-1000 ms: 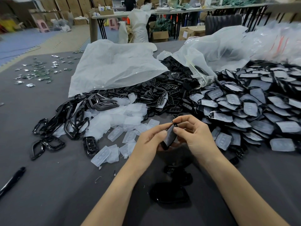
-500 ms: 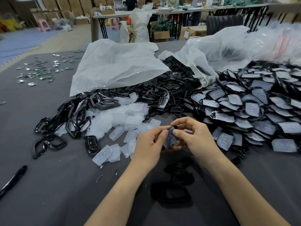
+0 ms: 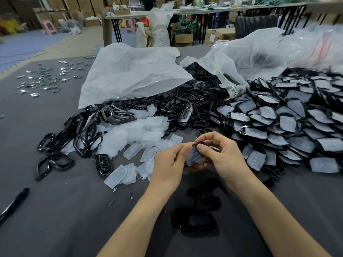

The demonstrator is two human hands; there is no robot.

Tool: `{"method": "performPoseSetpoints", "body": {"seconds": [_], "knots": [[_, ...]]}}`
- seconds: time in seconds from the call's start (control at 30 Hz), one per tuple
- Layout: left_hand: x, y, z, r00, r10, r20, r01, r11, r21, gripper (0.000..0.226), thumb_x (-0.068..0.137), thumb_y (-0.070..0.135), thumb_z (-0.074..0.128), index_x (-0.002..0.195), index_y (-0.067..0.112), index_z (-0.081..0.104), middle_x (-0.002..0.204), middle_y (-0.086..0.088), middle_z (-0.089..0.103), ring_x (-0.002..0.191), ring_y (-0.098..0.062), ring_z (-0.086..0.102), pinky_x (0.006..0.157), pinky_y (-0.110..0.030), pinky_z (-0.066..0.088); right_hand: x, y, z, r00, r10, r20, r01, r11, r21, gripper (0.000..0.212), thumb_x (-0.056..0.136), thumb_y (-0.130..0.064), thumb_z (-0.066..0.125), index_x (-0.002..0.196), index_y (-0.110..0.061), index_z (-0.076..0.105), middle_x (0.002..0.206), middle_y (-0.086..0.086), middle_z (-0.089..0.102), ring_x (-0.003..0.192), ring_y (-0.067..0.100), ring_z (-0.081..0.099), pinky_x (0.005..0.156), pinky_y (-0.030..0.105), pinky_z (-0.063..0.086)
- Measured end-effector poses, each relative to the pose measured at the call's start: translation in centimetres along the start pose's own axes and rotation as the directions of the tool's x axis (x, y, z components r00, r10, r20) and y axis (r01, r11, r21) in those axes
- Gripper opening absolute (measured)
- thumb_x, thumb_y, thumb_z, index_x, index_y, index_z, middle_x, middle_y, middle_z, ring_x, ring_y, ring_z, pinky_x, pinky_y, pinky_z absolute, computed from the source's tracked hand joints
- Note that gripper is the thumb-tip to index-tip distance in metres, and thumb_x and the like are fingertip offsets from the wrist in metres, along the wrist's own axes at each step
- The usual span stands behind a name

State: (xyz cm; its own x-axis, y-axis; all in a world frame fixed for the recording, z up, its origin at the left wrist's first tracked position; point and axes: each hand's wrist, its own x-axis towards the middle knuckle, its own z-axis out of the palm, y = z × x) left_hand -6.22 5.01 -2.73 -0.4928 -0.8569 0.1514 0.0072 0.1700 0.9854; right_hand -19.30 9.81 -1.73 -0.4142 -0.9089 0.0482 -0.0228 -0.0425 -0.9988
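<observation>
**A:** Your left hand [image 3: 168,162] and right hand [image 3: 224,156] both pinch the soft clear pad [image 3: 194,154]. It is up off the table [image 3: 55,210], near you and in the middle.

**B:** Yes, thumb and forefinger from each side. The black shell [image 3: 198,143] behind the pad is mostly hidden, so I cannot tell whether the pad is seated.

**A:** I judge that you are pressing it in. Line up one end first, then walk your thumbs along the edge so the rim tucks in all round.

**B:** Press on the rim, not the middle. The pad looks floppy and may buckle or pop out at the far corner. Check that it lies flat before it goes on the finished heap [image 3: 287,127] at your right, well away from the loose pads [image 3: 141,134] at your left.
</observation>
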Motion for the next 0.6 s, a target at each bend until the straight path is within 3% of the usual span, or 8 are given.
{"method": "performPoseSetpoints", "body": {"seconds": [0.07,0.17,0.6], "knots": [[0.01,-0.12,0.05,1.000,-0.022,0.010,0.023,0.997,-0.074,0.016,0.092,0.017,0.059,0.103,0.020,0.069,0.085,-0.002,0.075,0.074,-0.021,0.073,0.065,-0.029,0.059,0.02,-0.07,-0.03,1.000,-0.019,-0.025,0.019,1.000,0.006,0.019,0.088,0.004,0.060,0.083,-0.014,0.064,0.076,0.004,0.061,0.053,0.007,0.052,0.050,0.018,0.045],[-0.05,-0.23,0.23,0.998,-0.045,0.034,0.049,0.990,-0.135,0.024,0.092,-0.001,0.058,0.104,0.018,0.067,0.077,0.000,0.074,0.066,-0.017,0.072,0.060,-0.022,0.056,-0.01,-0.19,-0.06,0.998,-0.036,-0.047,0.037,0.999,0.021,0.020,0.089,0.005,0.058,0.082,-0.013,0.064,0.072,-0.003,0.061,0.052,0.004,0.050,0.050,0.017,0.044],[0.04,0.03,0.18,0.999,-0.030,-0.030,0.025,0.990,-0.140,0.023,0.096,0.006,0.054,0.095,0.021,0.071,0.074,-0.001,0.074,0.061,-0.021,0.072,0.056,-0.022,0.056,-0.12,-0.03,0.50,0.993,-0.105,-0.061,0.105,0.994,0.013,0.022,0.089,0.005,0.057,0.081,-0.014,0.063,0.066,-0.010,0.058,0.053,0.002,0.049,0.049,0.016,0.044]]}}
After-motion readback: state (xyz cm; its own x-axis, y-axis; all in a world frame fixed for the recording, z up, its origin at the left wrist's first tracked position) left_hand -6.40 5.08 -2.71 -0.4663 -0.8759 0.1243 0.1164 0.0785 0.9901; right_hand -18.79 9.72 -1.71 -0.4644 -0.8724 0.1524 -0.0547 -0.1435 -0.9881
